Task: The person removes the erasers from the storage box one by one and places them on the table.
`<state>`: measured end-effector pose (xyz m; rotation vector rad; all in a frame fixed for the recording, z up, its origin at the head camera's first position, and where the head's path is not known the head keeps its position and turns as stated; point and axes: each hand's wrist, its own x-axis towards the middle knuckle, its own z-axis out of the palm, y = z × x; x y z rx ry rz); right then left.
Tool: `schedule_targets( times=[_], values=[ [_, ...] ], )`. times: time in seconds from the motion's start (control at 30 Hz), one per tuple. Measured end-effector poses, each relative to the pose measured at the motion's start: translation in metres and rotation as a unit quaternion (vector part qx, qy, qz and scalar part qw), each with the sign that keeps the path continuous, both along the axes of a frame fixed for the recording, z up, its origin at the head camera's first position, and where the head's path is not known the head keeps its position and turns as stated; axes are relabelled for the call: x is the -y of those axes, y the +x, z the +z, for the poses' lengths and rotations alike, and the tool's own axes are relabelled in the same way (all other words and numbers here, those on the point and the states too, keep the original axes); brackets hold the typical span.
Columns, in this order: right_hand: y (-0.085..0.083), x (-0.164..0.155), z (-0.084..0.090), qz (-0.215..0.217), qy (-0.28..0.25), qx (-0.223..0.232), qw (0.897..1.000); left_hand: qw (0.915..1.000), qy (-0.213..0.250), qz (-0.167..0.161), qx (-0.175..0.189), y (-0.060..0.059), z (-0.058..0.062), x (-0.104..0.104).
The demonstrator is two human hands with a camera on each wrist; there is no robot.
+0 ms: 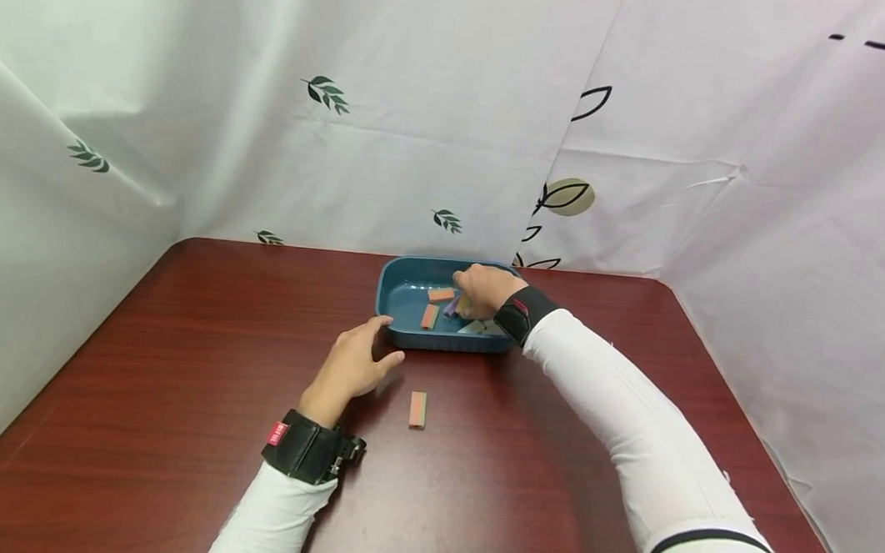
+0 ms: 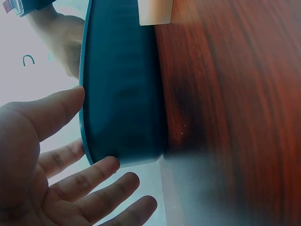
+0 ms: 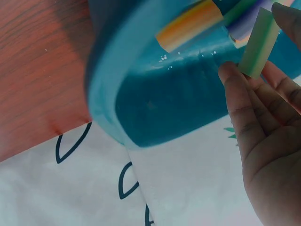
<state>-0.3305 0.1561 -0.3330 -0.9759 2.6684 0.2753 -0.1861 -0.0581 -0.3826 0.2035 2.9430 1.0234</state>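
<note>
A blue tray (image 1: pixel 409 335) sits at the far middle of the red-brown table (image 1: pixel 183 363). My right hand (image 1: pixel 473 298) is inside it and pinches a pale green block (image 3: pixel 257 44) between thumb and fingers (image 3: pixel 235 94). Two orange blocks (image 1: pixel 436 304) and a purple block (image 1: pixel 452 307) lie on the tray floor beside that hand. My left hand (image 1: pixel 384 340) rests with straight fingers (image 2: pixel 89 181) against the tray's near left corner (image 2: pixel 122 94) and holds nothing. One orange and green block (image 1: pixel 417 409) lies on the table in front of the tray.
White curtains with leaf prints (image 1: pixel 324 93) close off the table at the back and on both sides. Bare table top stretches to the left and right of the tray. Both wrists wear black bands (image 1: pixel 306 449).
</note>
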Motion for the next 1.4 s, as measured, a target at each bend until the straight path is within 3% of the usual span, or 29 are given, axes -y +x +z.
schedule_targets(
  times=[0.43,0.8,1.23,1.4],
  values=[
    [0.011,-0.007,0.016,0.024,-0.027,-0.016,0.999,1.0,0.005,-0.003,-0.003,0.0,-0.003,-0.001],
    [0.038,0.002,0.023,0.047,-0.059,-0.031,0.997,1.0,-0.002,0.004,0.008,0.004,-0.004,0.005],
    [0.067,-0.007,0.027,0.084,-0.139,-0.062,0.985,1.0,-0.006,-0.005,0.007,0.002,0.0,0.004],
    [0.078,-0.013,0.022,0.097,-0.17,-0.055,0.979,0.9999,-0.004,-0.009,0.005,0.001,0.001,0.002]
  ],
)
